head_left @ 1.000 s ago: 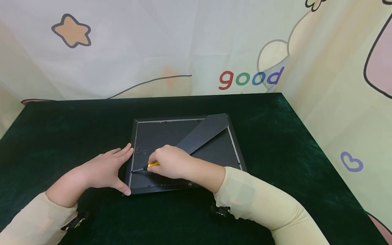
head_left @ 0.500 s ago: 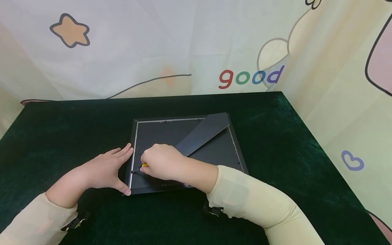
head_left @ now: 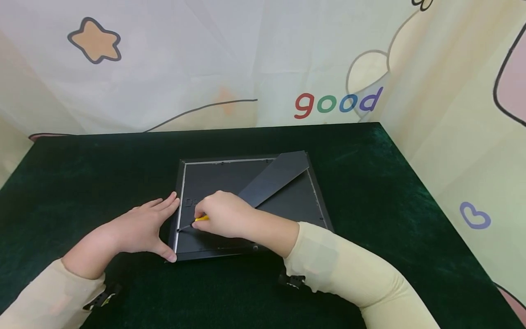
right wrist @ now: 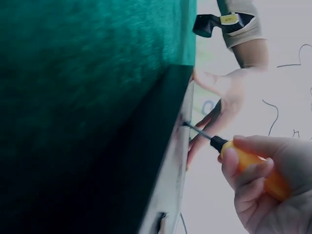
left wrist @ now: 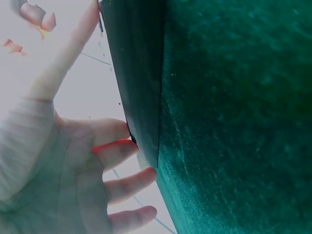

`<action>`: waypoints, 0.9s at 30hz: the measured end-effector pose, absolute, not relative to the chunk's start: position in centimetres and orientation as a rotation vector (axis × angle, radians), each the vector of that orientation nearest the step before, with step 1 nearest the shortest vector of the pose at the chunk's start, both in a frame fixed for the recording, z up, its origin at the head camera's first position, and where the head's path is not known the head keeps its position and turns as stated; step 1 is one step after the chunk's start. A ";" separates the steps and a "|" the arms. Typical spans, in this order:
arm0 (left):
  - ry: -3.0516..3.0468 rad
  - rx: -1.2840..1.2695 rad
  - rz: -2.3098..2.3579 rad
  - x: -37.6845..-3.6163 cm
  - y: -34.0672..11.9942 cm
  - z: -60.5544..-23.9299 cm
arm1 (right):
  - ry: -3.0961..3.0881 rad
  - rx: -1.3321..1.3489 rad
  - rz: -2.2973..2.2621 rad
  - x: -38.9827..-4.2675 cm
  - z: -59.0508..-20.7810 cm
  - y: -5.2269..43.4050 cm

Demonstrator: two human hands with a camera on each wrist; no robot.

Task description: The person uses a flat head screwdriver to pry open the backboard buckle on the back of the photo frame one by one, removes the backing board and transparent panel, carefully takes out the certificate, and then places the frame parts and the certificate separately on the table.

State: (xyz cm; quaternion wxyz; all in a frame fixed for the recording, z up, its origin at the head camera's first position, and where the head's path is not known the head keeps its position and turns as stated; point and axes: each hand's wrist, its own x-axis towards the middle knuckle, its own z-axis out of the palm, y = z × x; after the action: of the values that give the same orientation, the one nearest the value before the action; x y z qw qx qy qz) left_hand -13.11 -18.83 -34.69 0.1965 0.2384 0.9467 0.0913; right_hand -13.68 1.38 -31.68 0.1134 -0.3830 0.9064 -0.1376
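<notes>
Black picture frame [head_left: 213, 254] lies flat, back side up, on the green-covered desk [head_left: 98, 169], about mid-width; front face not visible. Its stand leg [head_left: 277, 178] slants over the backing board [head_left: 223, 176] from the far right corner, so the left strip of the board is within reach.

Left hand [head_left: 141, 228]: fingers straight, thumb spread well away from them. Thumb touches the near left corner; fingertips meet the left edge farther back. Probably a brace, so the frame does not slide left under the tool; the palm lies outside, off the board.

Right hand [head_left: 226, 214]: curled round the yellow handle of a screwdriver [right wrist: 278, 186], held low and slanted. The shaft points left, its tip at a small dark tab [head_left: 178, 230] on the inner left edge. The shallow angle likely suits sideways pressure on the tab. Whether the tip is under it: cannot tell.
</notes>
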 end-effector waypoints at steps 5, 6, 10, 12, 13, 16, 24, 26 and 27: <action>2.648 0.668 0.264 -13.2 -18.6 -34.8 | 2.577 -1.092 -0.520 -13.8 -32.4 2.6; 2.645 0.669 0.266 -13.1 -18.6 -34.8 | 2.546 -1.090 -0.544 -13.8 -32.4 2.8; 2.635 0.670 0.263 -13.1 -18.7 -34.6 | 2.428 -1.086 -0.650 -13.9 -32.5 3.6; 2.632 0.670 0.261 -13.1 -18.8 -34.5 | 2.413 -1.091 -0.701 -13.9 -32.5 3.8; 2.634 0.669 0.263 -13.1 -18.8 -34.5 | 2.411 -1.090 -0.734 -13.9 -32.5 3.8; 2.641 0.671 0.265 -13.0 -18.8 -34.5 | 2.433 -1.109 -0.788 -14.0 -32.5 3.6; 2.643 0.677 0.272 -13.1 -18.6 -34.5 | 2.551 -1.140 -0.607 -14.0 -31.4 1.9; 2.647 0.668 0.268 -13.1 -18.6 -34.6 | 2.565 -1.135 -0.564 -14.0 -31.1 1.5; 2.651 0.668 0.263 -13.1 -18.7 -34.6 | 2.568 -1.131 -0.547 -14.0 -31.0 1.4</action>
State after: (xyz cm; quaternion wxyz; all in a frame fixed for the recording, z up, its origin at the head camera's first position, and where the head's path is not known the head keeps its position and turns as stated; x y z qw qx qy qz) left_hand -13.12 -18.66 -34.60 0.1964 0.2384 0.9465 0.0939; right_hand -13.98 1.39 -31.03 0.1408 -0.3917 0.8893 -0.1895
